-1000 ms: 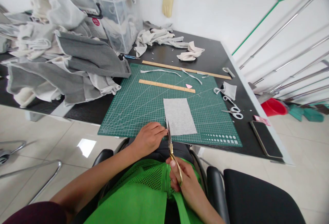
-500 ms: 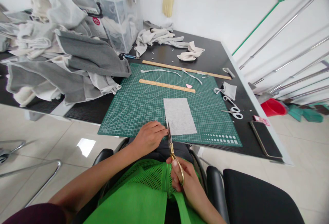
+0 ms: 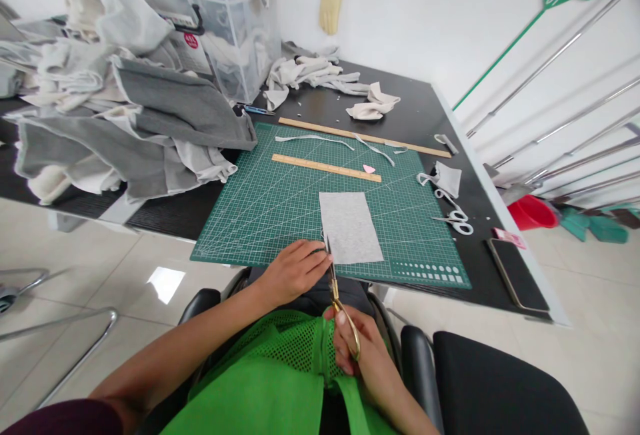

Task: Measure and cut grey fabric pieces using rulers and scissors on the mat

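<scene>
A grey rectangle of fabric (image 3: 350, 226) lies on the green cutting mat (image 3: 280, 202) near its front edge. My right hand (image 3: 356, 348) is closed round the handles of gold scissors (image 3: 334, 282), whose blades point at the fabric's near left corner. My left hand (image 3: 293, 268) rests at the mat's front edge with its fingertips curled and pinched at that same corner, beside the blades. What the left fingers pinch is too small to make out.
Two wooden rulers (image 3: 326, 167) and thin fabric strips (image 3: 310, 138) lie across the far part of the mat. White-handled scissors (image 3: 457, 220), a phone (image 3: 515, 276) and a fabric scrap (image 3: 445, 177) sit to the right. Piled grey and cream cloth (image 3: 125, 115) and a clear bin (image 3: 220, 28) crowd the left.
Almost nothing differs. My right hand and the scissors have shifted very slightly, and the view has drifted a little downward.
</scene>
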A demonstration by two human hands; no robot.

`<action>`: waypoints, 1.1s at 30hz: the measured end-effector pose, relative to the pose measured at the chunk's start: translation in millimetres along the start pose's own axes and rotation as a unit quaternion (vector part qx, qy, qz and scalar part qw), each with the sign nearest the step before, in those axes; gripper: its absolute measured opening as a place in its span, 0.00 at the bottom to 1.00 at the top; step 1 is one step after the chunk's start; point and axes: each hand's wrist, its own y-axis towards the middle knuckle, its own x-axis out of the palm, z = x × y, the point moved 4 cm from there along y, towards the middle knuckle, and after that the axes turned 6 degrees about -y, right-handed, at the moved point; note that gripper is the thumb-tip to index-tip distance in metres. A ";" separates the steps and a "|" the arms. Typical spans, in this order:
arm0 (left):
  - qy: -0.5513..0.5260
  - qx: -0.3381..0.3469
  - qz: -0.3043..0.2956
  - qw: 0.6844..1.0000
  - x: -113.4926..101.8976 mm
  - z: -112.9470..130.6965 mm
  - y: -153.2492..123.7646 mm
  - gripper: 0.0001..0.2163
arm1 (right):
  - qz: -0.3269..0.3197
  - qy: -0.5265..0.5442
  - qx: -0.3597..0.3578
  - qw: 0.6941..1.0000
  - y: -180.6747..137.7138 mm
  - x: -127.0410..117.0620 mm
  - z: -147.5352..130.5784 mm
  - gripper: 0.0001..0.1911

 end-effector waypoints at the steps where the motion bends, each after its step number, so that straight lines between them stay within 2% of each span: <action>1: 0.008 0.000 0.003 1.000 0.2 0.3 -0.5 0.11 | -0.003 -0.001 0.000 1.000 0.4 -0.6 0.7 0.24; 13: -0.038 -0.067 -0.027 0.997 4.7 -8.9 3.8 0.10 | -0.012 0.009 -0.002 1.000 2.8 -3.5 9.9 0.22; 22: -0.006 -0.090 0.010 0.996 4.8 -1.7 4.7 0.10 | -0.017 0.031 0.004 0.999 4.6 -0.6 7.8 0.24; 33: 0.011 -0.077 0.068 0.995 6.5 0.0 -1.6 0.10 | -0.023 0.018 -0.036 0.999 15.6 2.1 -1.1 0.21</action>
